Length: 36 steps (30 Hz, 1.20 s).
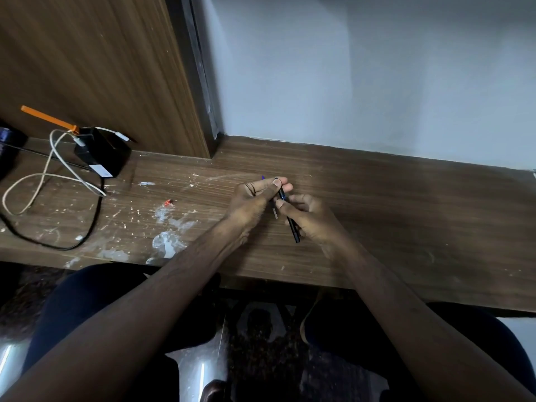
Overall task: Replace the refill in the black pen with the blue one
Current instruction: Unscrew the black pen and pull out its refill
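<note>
Near the worktop's back edge, both hands pinch the black pen: left hand at its upper end, right hand around the barrel; they should pull straight apart.

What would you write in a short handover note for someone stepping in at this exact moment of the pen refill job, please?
Left hand: raised over the wooden desk, pinching the upper end of the black pen; a blue tip pokes out behind its fingers, probably the blue refill.
Right hand: grips the pen's middle, its lower end free.
A thin pale piece hangs between the hands; what it is, I cannot tell.
Done: unclear whether the old refill is out.
Left: seat the blue refill, close the pen.
</note>
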Each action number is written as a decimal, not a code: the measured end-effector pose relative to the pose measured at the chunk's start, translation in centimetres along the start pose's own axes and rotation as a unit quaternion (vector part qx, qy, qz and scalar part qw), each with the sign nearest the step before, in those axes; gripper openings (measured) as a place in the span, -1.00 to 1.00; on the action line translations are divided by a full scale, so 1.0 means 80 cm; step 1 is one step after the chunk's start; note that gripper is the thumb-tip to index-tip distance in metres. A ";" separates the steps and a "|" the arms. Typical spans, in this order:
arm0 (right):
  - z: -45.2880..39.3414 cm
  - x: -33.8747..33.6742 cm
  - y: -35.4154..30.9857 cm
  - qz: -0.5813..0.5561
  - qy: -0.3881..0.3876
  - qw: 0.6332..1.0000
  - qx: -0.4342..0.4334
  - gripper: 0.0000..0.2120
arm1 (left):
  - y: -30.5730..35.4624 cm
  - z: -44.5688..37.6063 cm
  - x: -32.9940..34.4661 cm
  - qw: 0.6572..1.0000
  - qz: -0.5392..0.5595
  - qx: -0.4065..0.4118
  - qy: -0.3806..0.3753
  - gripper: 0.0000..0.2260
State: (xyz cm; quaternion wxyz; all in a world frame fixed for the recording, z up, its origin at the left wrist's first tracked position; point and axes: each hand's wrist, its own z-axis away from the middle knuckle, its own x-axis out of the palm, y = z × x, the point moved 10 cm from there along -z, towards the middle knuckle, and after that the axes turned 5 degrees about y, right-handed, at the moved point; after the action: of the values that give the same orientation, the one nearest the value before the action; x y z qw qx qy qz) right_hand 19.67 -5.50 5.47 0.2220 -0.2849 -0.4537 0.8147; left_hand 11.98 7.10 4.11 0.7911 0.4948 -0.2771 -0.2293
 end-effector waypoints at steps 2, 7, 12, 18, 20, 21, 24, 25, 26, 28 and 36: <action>0.000 0.008 0.001 -0.007 -0.024 1.000 -0.005 -0.68 | 0.002 0.000 -0.001 1.000 -0.007 0.004 0.006 -0.88; -0.001 -0.010 -0.001 0.007 0.041 0.999 -0.034 -0.80 | 0.001 -0.001 -0.007 1.000 -0.004 0.006 0.023 -0.85; 0.000 -0.004 0.007 0.004 0.015 1.000 -0.014 -0.73 | 0.001 -0.007 -0.022 0.997 -0.021 0.009 0.070 -0.86; -0.001 -0.004 0.007 0.040 0.003 0.999 -0.024 -0.81 | 0.011 -0.019 -0.049 0.992 -0.013 0.029 0.122 -0.84; -0.003 -0.007 0.008 0.052 0.005 0.998 -0.024 -0.82 | 0.013 -0.023 -0.061 0.989 -0.009 0.030 0.146 -0.84; -0.004 -0.008 0.010 0.050 0.006 0.999 -0.019 -0.80 | 0.015 -0.024 -0.066 0.987 -0.005 0.032 0.158 -0.85; -0.006 -0.013 0.024 0.040 0.020 0.999 0.016 -0.75 | 0.015 -0.027 -0.074 0.984 -0.014 0.024 0.173 -0.85; -0.007 -0.016 0.029 0.038 0.030 0.998 0.030 -0.74 | 0.014 -0.027 -0.074 0.984 -0.029 0.018 0.173 -0.83; -0.010 -0.020 0.034 0.041 0.042 0.998 0.039 -0.72 | 0.013 -0.026 -0.072 0.985 -0.045 0.013 0.168 -0.81; -0.015 -0.024 0.039 0.068 0.062 0.995 0.046 -0.67 | 0.007 -0.025 -0.064 0.987 -0.066 0.007 0.145 -0.79; -0.026 -0.022 0.044 0.110 0.107 0.987 0.051 -0.56 | -0.038 -0.014 -0.006 0.987 -0.158 -0.039 -0.019 -0.74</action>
State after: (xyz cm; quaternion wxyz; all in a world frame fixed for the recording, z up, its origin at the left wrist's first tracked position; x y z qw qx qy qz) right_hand 21.99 -7.07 1.98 0.1921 -0.4066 -0.3509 0.8213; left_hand 12.09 6.90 0.89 0.7582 0.4968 -0.2014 -0.3712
